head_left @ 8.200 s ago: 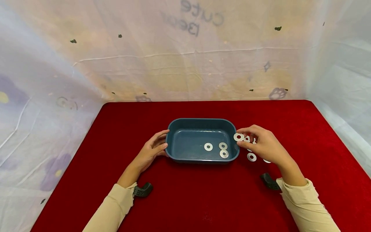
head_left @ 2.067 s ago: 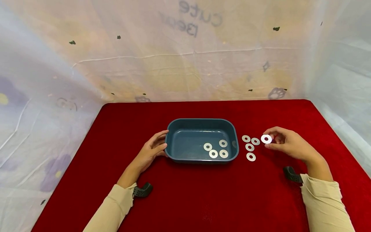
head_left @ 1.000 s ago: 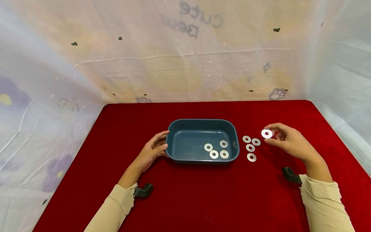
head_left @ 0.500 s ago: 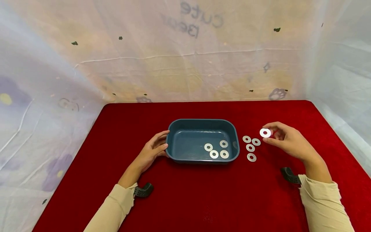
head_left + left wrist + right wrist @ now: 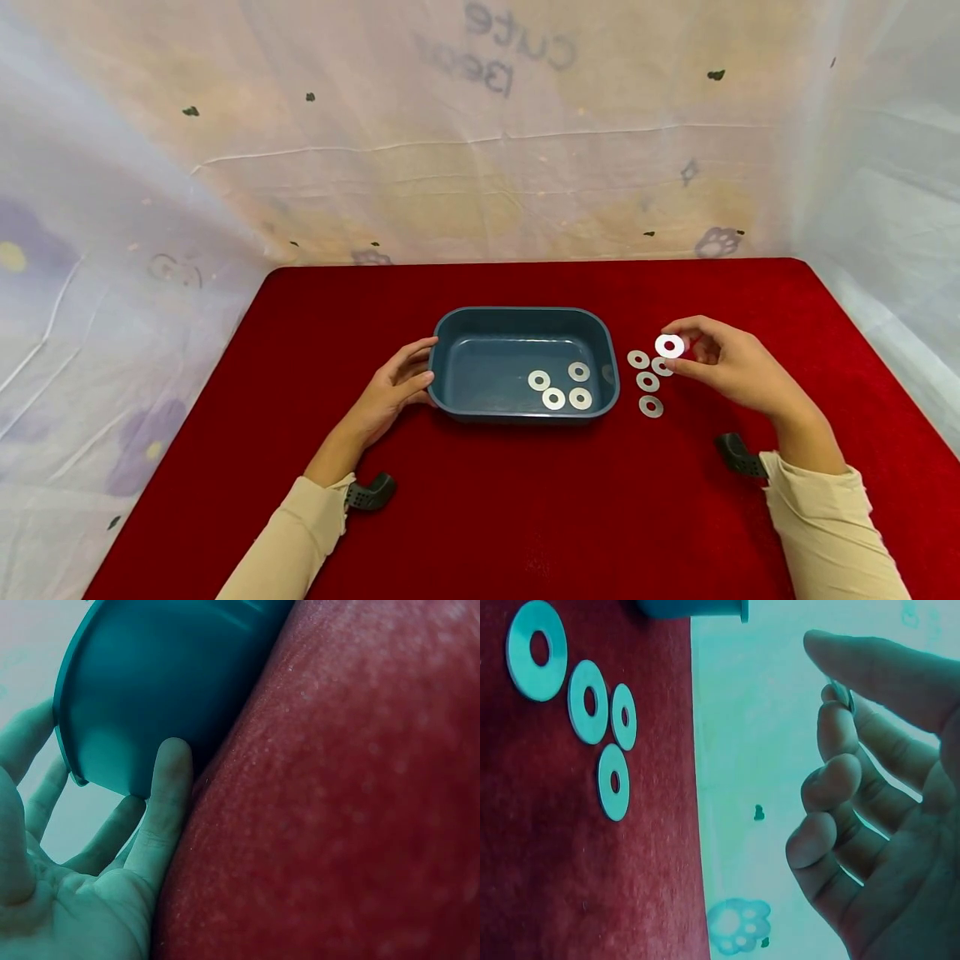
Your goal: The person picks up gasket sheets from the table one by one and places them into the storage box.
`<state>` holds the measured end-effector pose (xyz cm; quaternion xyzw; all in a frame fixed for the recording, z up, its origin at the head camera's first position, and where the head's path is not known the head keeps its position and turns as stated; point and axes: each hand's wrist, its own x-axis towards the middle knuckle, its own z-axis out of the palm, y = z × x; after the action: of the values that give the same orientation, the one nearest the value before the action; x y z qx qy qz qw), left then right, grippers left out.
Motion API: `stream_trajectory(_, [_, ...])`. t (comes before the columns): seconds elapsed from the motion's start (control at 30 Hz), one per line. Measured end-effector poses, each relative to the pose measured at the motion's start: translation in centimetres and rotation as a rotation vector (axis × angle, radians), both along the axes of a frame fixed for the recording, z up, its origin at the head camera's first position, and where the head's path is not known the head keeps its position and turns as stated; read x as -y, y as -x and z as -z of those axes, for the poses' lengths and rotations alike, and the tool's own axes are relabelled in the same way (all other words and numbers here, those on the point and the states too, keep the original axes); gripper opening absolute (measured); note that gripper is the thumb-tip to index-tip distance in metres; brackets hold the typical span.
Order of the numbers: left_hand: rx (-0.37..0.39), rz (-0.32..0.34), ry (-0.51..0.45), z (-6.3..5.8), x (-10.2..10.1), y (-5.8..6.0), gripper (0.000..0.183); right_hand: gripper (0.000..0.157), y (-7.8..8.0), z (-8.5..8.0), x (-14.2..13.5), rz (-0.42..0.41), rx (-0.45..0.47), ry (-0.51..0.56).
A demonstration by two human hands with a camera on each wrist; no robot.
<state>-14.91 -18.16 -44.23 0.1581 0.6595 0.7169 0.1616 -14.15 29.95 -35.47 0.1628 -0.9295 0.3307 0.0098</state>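
Note:
A blue-grey rectangular tray (image 5: 480, 367) stands on the red cloth, with several flat metal washers (image 5: 547, 402) lying in its right part. At the tray's left end my left hand (image 5: 378, 400) rests its spread fingers against the wall and rim; in the left wrist view the fingers (image 5: 169, 787) look mostly straight. My right hand (image 5: 731, 367) pinches one washer (image 5: 659, 347) between thumb and fingertips, above the cloth right of the tray. Edge-on, that washer (image 5: 843, 696) shows in the right wrist view. Below the hand lie several loose washers (image 5: 641, 385), one partly covered by the fingertips.
Red cloth (image 5: 525, 500) covers the table. Pale printed fabric (image 5: 435, 192) hangs behind it and at both sides. A dark device (image 5: 371, 492) is worn at my left wrist, and another (image 5: 738, 456) at the right.
Since the oldest frame, another washer lies in the tray. The right hand, pinching a different washer, has lately shifted left towards the tray. My left hand stays in place.

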Motion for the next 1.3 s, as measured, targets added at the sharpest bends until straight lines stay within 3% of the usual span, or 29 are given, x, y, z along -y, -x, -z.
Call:
stream_trajectory(0.87, [-0.006, 0.000, -0.001, 0.0, 0.0, 0.0, 0.056, 0.034, -0.5, -0.6, 2.7, -0.080, -0.008, -0.003])
stream_trajectory(1.3, [-0.001, 0.000, -0.002, -0.2, -0.1, 0.0, 0.057, 0.037, -0.6, -0.1, 5.2, -0.141, 0.002, -0.014])
